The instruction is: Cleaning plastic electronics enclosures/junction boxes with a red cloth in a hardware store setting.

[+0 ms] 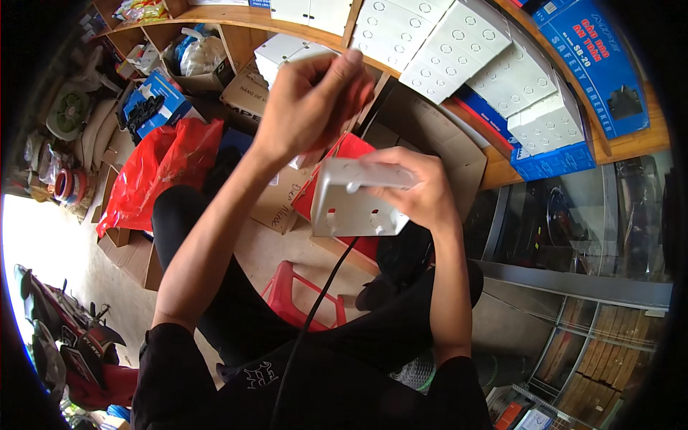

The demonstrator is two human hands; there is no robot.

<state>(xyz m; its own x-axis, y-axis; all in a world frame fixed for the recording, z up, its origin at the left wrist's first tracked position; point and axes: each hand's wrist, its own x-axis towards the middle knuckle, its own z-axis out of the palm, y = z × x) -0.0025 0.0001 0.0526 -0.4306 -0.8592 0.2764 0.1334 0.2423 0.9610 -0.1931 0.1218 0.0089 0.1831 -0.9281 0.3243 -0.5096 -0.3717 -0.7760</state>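
My right hand (416, 185) grips a white plastic electrical box (352, 207) by its upper side wall, thumb inside the rim. The box's hollow side faces me, showing moulded posts and two small openings where red shows through. Raised to the upper left of the box, my left hand (320, 99) has its fingers curled and blurred, apart from the box. Whether something small is pinched in it cannot be seen. Just behind the box lies a red box (357, 144), partly covered by it.
Wooden shelving (242, 26) carries stacked white boxes with round knockouts (457, 40) and a blue safety breaker carton (594, 70). A red plastic bag (164, 166) sits at left. A red stool (282, 293) stands between my legs; a black cable (322, 301) hangs down past it. A glass display case (564, 215) is right.
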